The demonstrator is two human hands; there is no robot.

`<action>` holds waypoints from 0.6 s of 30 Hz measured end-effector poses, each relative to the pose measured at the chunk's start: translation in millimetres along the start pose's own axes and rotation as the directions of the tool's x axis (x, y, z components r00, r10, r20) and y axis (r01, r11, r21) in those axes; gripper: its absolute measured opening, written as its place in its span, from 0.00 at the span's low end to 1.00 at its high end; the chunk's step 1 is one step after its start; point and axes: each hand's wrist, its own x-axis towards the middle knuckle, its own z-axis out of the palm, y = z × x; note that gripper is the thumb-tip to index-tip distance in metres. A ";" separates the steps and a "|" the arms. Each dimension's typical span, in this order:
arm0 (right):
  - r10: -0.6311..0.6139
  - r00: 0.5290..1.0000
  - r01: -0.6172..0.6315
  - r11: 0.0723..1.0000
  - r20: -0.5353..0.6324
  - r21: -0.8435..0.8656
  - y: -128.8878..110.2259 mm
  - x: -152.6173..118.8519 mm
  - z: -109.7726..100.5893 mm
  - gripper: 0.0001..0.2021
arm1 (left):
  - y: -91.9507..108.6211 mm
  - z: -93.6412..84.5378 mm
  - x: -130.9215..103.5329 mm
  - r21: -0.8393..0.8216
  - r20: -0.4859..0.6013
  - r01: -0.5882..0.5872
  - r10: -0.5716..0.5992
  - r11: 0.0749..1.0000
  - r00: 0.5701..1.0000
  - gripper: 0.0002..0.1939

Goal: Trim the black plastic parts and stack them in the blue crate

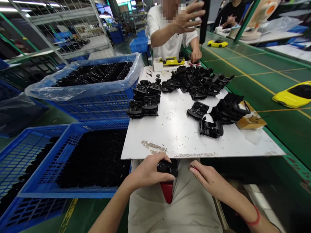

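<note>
My left hand (148, 171) is closed around a black plastic part (167, 167) just off the table's near edge, above my lap. Under that part a dark red tapered piece (167, 193) points down; whether the two are joined I cannot tell. To the right, my right hand (206, 177) is pinched shut, with a bit of red showing at its fingertips; most of whatever it holds is hidden. On the table ahead stand neat stacks of black toy car interiors (150, 105). More black interior parts (211, 128) lie at the right.
The white tabletop (172, 129) carries a large black heap (196, 79) farther back. Blue crates (82, 193) of black parts stand left. A conveyor (255, 71) with yellow toy cars (295, 94) runs along the right. Opposite sits a co-worker (167, 35) with one hand raised.
</note>
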 end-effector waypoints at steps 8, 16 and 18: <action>0.054 0.998 -0.051 0.994 -0.025 0.094 9.7 -9.3 13.0 0.13 | 13.4 -75.9 -8.0 0.244 -0.326 -0.133 0.210 0.961 0.922 0.12; 0.127 0.992 -0.127 0.985 0.008 0.120 20.5 -14.9 23.5 0.16 | -33.7 -147.6 45.6 0.482 -0.641 -0.131 0.451 0.866 0.621 0.10; 0.144 0.990 -0.143 0.980 0.007 0.135 22.6 -15.8 25.9 0.16 | -50.6 -153.1 62.0 0.469 -0.690 -0.151 0.468 0.870 0.552 0.09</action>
